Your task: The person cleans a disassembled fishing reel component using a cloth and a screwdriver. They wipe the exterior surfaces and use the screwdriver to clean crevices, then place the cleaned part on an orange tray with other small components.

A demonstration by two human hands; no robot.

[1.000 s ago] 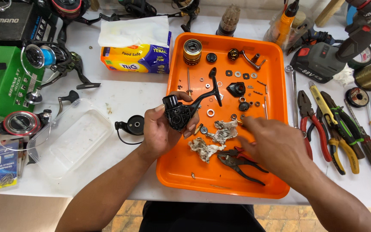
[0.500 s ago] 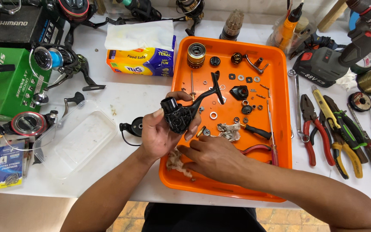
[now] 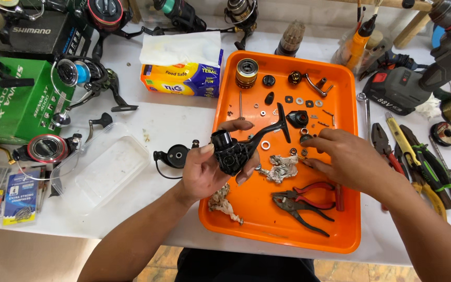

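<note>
Head view: reel body being held over orange tray (image 3: 288,230).
Left hand (image 3: 207,172) is closing its grip around the black reel body (image 3: 233,151) above the tray's left side; right hand (image 3: 348,159) is pinching at small washers (image 3: 303,152), hold uncertain.

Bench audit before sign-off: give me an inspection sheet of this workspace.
Surface: white table, orange tray on it.
Job's things: black reel body with handle arm; small washers and screws in the tray.
Clutter: red-handled pliers, dirty rags, tissue box, clear plastic container, hand tools at right.
Grippers: left hand holds the reel body; right hand fingertips at the small parts.
Cables: nothing seen.
Surroundings: other reels, green box, cordless drill.
</note>
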